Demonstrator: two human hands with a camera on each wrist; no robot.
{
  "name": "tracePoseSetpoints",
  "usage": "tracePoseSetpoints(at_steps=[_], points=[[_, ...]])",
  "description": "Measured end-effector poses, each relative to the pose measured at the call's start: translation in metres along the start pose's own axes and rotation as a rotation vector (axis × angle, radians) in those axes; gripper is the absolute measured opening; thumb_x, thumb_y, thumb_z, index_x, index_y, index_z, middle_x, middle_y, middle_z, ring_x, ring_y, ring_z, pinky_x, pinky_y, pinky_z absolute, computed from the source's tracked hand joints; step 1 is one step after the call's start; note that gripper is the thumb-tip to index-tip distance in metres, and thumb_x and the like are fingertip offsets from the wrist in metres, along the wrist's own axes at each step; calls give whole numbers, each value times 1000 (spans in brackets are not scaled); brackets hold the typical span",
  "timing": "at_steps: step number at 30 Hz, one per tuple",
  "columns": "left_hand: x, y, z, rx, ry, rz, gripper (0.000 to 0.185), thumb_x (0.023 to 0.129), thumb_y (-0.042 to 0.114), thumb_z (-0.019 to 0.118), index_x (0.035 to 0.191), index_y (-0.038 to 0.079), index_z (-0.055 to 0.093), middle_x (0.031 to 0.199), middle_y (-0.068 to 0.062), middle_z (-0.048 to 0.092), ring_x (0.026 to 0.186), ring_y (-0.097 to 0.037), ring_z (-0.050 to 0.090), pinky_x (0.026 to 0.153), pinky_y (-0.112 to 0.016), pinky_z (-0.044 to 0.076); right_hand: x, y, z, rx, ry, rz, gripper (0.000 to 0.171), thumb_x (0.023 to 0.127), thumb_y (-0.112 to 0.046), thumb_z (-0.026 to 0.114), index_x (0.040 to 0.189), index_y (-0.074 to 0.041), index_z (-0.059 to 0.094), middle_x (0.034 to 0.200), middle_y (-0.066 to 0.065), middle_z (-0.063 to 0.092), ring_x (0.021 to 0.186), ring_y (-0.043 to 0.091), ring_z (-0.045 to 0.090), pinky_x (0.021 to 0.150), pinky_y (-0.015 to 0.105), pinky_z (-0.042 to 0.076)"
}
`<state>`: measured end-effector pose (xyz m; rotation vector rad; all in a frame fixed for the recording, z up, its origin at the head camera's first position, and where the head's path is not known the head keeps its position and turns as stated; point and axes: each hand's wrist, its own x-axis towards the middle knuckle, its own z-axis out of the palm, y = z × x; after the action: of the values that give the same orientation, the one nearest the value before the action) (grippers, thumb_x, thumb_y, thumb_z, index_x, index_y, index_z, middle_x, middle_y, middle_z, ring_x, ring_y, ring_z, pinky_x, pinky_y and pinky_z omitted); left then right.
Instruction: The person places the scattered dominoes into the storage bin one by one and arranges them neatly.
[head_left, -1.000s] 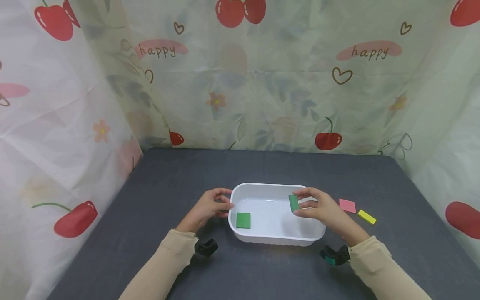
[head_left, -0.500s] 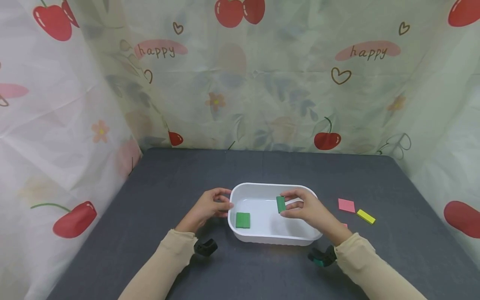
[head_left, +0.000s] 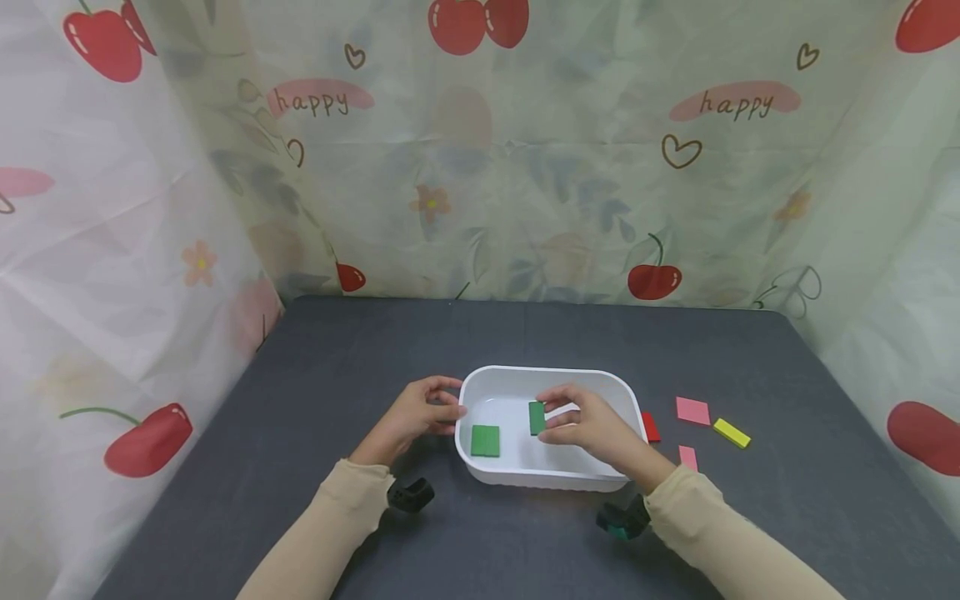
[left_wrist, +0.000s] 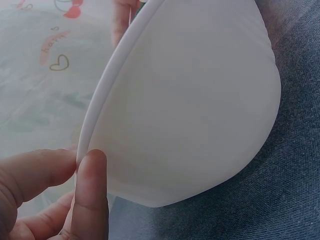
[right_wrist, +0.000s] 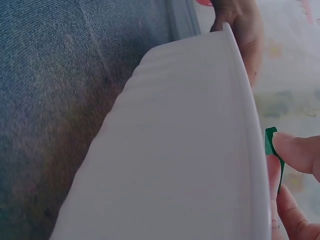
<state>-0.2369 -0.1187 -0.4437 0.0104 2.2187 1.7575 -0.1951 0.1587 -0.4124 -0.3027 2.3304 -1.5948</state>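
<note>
- Two hands work at a white tray (head_left: 626, 400) that stands on the dark grey table (head_left: 315, 375).
- On the left, the left hand (head_left: 412, 417) holds the left end of the tray; its fingers (left_wrist: 92, 195) are curled and pinch the rim.
- Inside the tray, near its left end, one green block (head_left: 485, 440) lies flat on the bottom.
- Just right of it, a second green block (head_left: 537, 417) stands on its edge above the tray bottom, pinched by the right hand (head_left: 588, 427) between the thumb and the curled fingers (right_wrist: 297, 152).
- Right of the tray, on the table, lie a red block (head_left: 650, 427) touching the tray wall, two pink blocks (head_left: 693, 410) and, farthest right, a yellow block (head_left: 732, 432).
</note>
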Motion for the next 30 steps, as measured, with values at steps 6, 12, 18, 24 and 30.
tracePoseSetpoints(at_steps=[6, 12, 18, 24, 30], points=[[-1, 0, 1, -2, -6, 3, 50, 83, 5, 75, 129, 6, 56, 97, -12, 64, 73, -15, 65, 67, -30, 60, 4, 1, 9, -10, 1, -12, 53, 78, -2, 77, 125, 4, 54, 116, 18, 58, 95, 20, 66, 79, 29, 56], [-1, 1, 1, -4, -6, 6, 50, 82, 5, 75, 129, 6, 57, 96, -12, 64, 73, -16, 65, 67, -30, 60, 7, 2, 17, -25, 2, -8, 52, 77, 0, 78, 123, 5, 55, 113, 19, 58, 94, 22, 67, 78, 30, 57], [-1, 1, 1, -8, -7, 4, 50, 82, 4, 75, 129, 6, 57, 96, -12, 64, 72, -15, 65, 67, -30, 60, 10, 2, 23, -56, 11, -2, 51, 76, 1, 78, 121, 6, 56, 110, 18, 59, 89, 20, 68, 75, 29, 58], [-1, 1, 1, -15, -3, -4, 50, 82, 4, 75, 129, 7, 57, 95, -11, 64, 71, -16, 64, 65, -29, 60, 16, 3, 28, -88, 27, 4, 49, 74, 3, 78, 118, 6, 57, 107, 18, 61, 86, 20, 69, 73, 29, 57], [1, 1, 0, -18, -1, -14, 49, 83, 3, 75, 128, 8, 57, 95, -11, 64, 72, -16, 64, 66, -29, 60, 20, 0, 33, -126, 50, 28, 48, 72, 5, 78, 116, 6, 59, 103, 16, 61, 85, 22, 69, 72, 29, 57]])
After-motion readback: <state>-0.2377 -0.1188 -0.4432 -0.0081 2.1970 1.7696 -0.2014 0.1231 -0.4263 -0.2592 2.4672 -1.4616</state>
